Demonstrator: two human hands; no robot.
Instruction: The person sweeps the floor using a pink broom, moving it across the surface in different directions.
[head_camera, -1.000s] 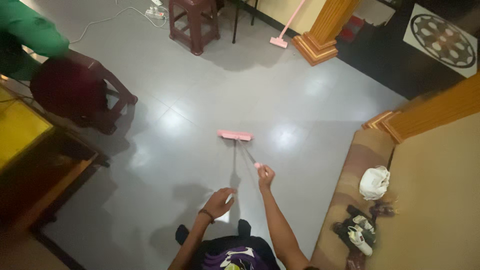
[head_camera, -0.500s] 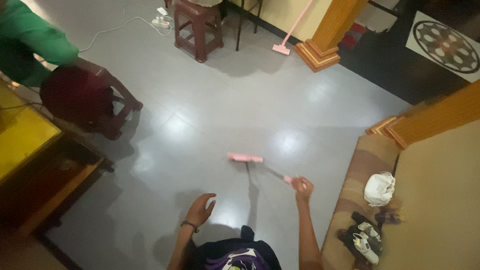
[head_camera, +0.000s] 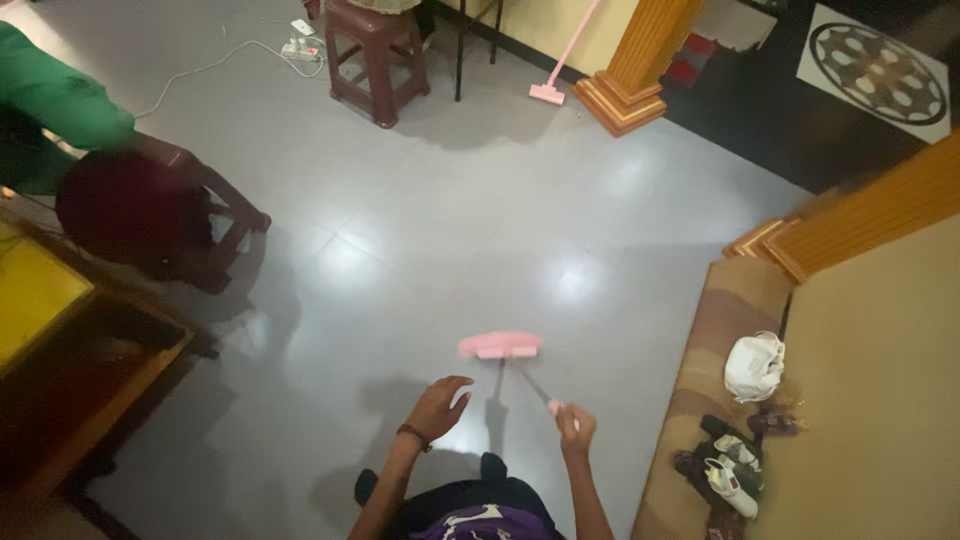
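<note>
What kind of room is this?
Probably a living room in a home: a grey tiled floor, plastic stools, a sofa with shoes on it, and a pink broom held in the right hand.

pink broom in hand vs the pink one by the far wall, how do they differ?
The held broom lies near the person, gripped at the handle by the right hand; the far broom has no hand on it. The held broom's handle slants low over the grey floor; the far broom's handle leans steeply up toward the wall. The left hand hangs free of both. Both have pink heads resting on the floor.
</note>
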